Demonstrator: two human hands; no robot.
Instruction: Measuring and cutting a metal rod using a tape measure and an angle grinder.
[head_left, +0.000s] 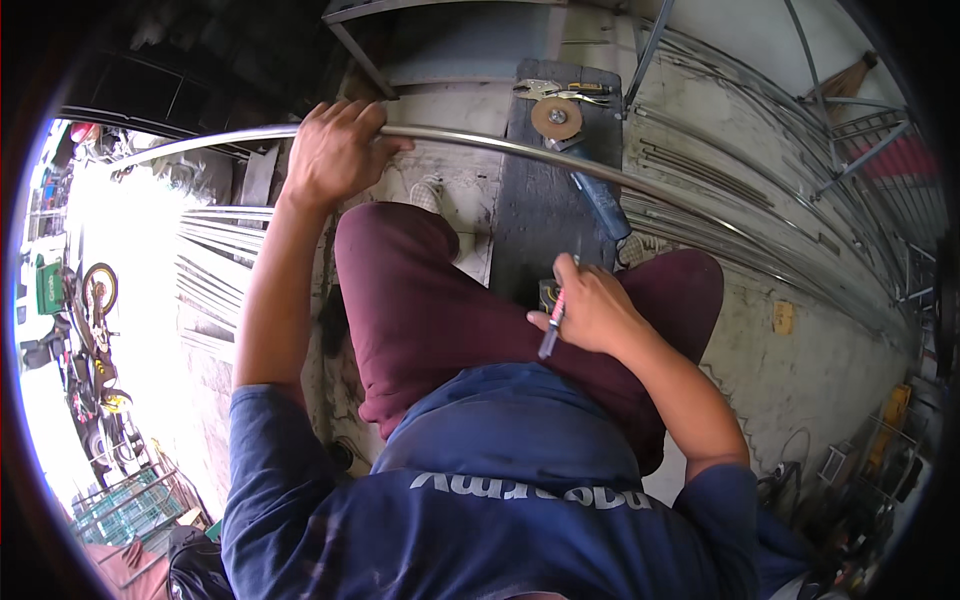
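Steel tube (pixel 480 138) gripped in left hand (pixel 335 150) (right hand (pixel 590 305) holds pen (pixel 552 325))

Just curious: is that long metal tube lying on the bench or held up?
Held up: the left hand grips the tube, which crosses above the bench.

An angle grinder (pixel 575 150) with a round disc and a blue body lies on a dark workbench (pixel 535 215), and locking pliers (pixel 555 92) rest just beyond the disc at the bench's far end. Bundles of thin metal rods (pixel 215 265) lie on the concrete floor (pixel 800 370) at the left, and more long rods (pixel 700 170) stretch along the floor at the right, near a metal frame (pixel 860 130). Motorcycles (pixel 90 340) stand in the bright opening at the far left.
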